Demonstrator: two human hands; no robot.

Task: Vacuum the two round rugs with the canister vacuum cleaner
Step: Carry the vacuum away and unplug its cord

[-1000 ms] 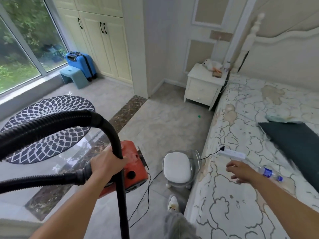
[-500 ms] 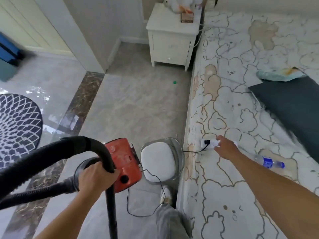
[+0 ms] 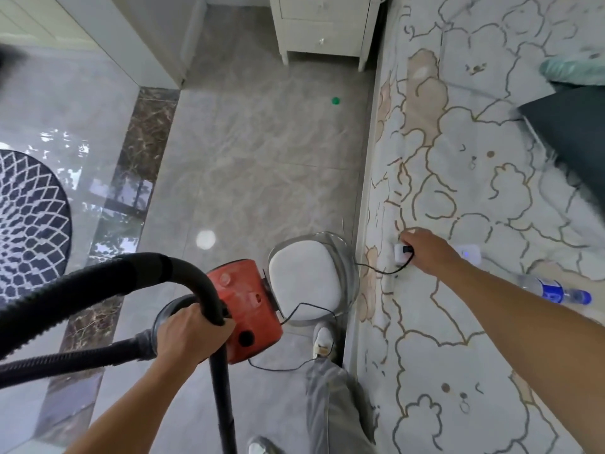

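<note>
Canister vacuum cleaner (image 3: 248, 299) nearest, red body low by the left leg, just beside the white stool (image 3: 307, 283); lifted or resting on the tiles, cannot tell; left hand (image 3: 190, 335) clenched round the black curved tube (image 3: 211, 290) in front of it; judged hard-shelled, fairly heavy and awkward, best taken at that rigid bend or a top handle, never by the ribbed hose (image 3: 98, 283), soft and springy, likely to swing; thin cord (image 3: 278, 368) slack past the shoe, easy to snag; no brand legible on the red casing; further out, right hand (image 3: 429, 250) on the bed (image 3: 458, 355), fingers grasping the black plug (image 3: 407, 249) at the white power strip (image 3: 469, 253); pushed home or not, cannot tell; water bottle (image 3: 553, 291) just beyond, blue label unreadable; off to the left, one round rug (image 3: 29, 217), black-and-white lattice, well apart from the vacuum; second rug out of view; nightstand (image 3: 322, 27) farthest.
</note>
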